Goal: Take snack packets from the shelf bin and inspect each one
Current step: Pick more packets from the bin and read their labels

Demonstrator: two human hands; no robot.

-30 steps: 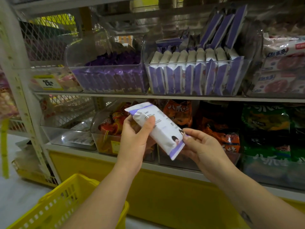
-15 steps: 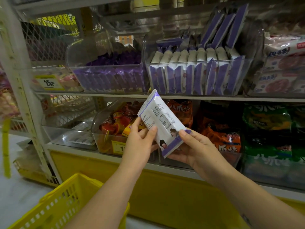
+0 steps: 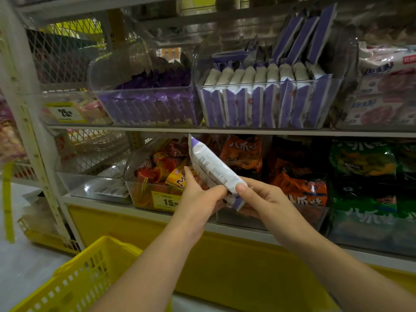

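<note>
**Turning the packet to read its edge**

The left hand (image 3: 198, 194) and right hand (image 3: 258, 199) both pinch the lower end of a white-and-purple snack packet (image 3: 211, 170), which tilts up toward 11 o'clock, printed side edge facing the camera. Best to keep fingertips off the print and roll it gently. Its clear shelf bin (image 3: 270, 104) sits at 1 o'clock; a yellow basket (image 3: 74, 282) waits at 7 o'clock.

Readable on a yellow price tag (image 3: 66, 113) fronting the upper-left clear bin: "25". Readable on a second yellow price tag (image 3: 167, 200) on the lower clear bin: "15", with large white Chinese characters on the orange bags (image 3: 299, 192) and green bags (image 3: 364, 158) to the right. Fine print on the held white-and-purple packet (image 3: 212, 170) too small to read.
</note>
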